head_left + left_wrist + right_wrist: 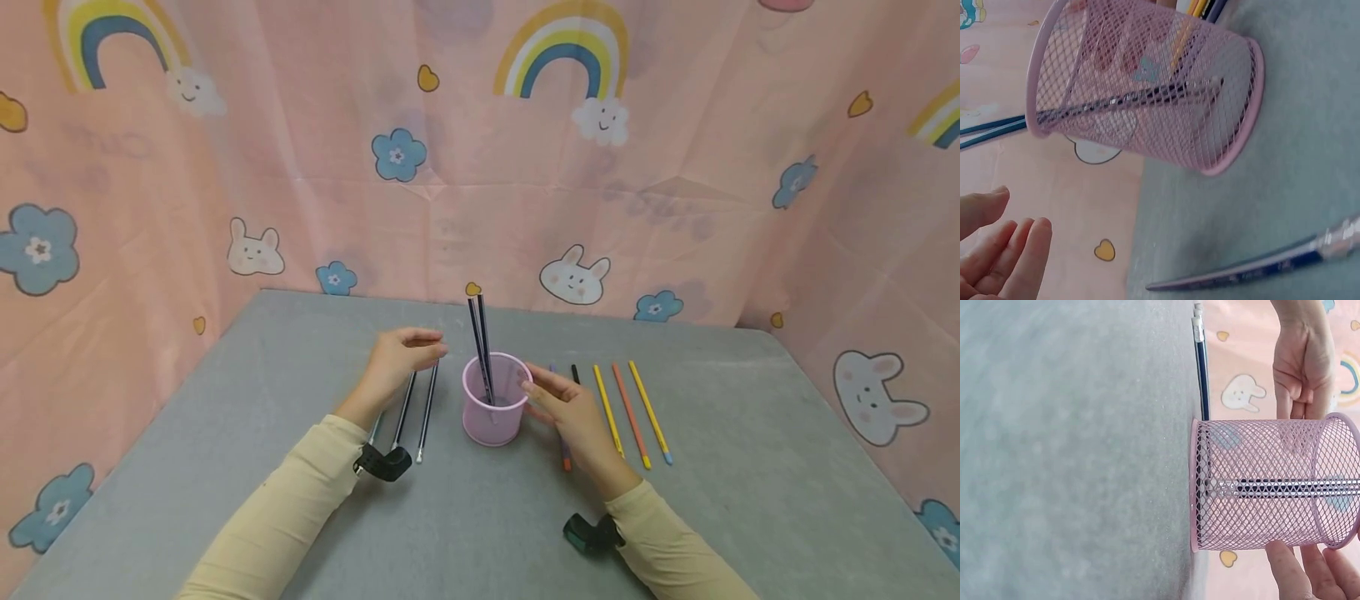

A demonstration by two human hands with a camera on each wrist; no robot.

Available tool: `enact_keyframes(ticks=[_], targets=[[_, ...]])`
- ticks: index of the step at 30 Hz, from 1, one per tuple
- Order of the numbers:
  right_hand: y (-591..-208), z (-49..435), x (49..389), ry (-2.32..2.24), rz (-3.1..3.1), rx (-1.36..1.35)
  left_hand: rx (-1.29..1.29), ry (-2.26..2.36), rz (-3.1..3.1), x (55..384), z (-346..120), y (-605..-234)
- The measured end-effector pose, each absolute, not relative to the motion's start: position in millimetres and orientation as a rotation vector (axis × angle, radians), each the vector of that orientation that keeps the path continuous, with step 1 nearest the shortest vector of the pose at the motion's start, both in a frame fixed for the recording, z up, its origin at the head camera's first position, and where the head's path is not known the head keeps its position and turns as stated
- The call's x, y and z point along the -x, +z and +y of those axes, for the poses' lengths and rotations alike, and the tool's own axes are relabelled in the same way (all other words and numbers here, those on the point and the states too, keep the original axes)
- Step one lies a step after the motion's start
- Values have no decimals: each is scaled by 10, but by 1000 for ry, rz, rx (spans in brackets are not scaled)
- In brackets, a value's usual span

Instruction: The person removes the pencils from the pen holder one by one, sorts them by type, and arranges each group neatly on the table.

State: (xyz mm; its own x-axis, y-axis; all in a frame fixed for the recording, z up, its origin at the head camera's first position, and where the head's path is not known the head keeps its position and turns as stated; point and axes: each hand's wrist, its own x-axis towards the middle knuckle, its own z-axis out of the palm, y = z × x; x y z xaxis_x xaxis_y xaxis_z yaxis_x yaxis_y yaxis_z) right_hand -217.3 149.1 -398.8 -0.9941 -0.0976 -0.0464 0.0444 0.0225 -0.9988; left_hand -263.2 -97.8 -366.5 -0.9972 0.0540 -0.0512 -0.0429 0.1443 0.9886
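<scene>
A pink mesh pencil cup (491, 425) stands upright on the table. Two dark pencils (480, 333) lean inside it, their eraser ends down at the bottom in the right wrist view. My right hand (573, 412) holds the cup at its right side, thumb by the rim and fingers along the mesh. Left of the cup, my left hand (401, 362) hovers over the far ends of the dark pencils (427, 412) lying there. Nothing sits between its thumb and fingers (1025, 256) in the left wrist view.
Several coloured pencils, among them an orange pencil (632, 417) and a yellow pencil (651, 408), lie in a row on the right, partly behind my right hand. The grey table (750, 500) ends at a pink patterned cloth (465, 217) at the back.
</scene>
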Motion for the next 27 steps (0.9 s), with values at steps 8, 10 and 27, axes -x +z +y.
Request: enact_keyframes(ticks=[8,10,27], targets=[[-3993,1489,2175,-2139,2157,65,-72,2162,2230,2612,-808,-3660],[-3998,1487,2175,-2126,2169,57,-75,2209,2209,2611,-772,-3658],[-3988,1488,2173,-2123,2170,36,-114,2206,2433,2572,-554,-3616]])
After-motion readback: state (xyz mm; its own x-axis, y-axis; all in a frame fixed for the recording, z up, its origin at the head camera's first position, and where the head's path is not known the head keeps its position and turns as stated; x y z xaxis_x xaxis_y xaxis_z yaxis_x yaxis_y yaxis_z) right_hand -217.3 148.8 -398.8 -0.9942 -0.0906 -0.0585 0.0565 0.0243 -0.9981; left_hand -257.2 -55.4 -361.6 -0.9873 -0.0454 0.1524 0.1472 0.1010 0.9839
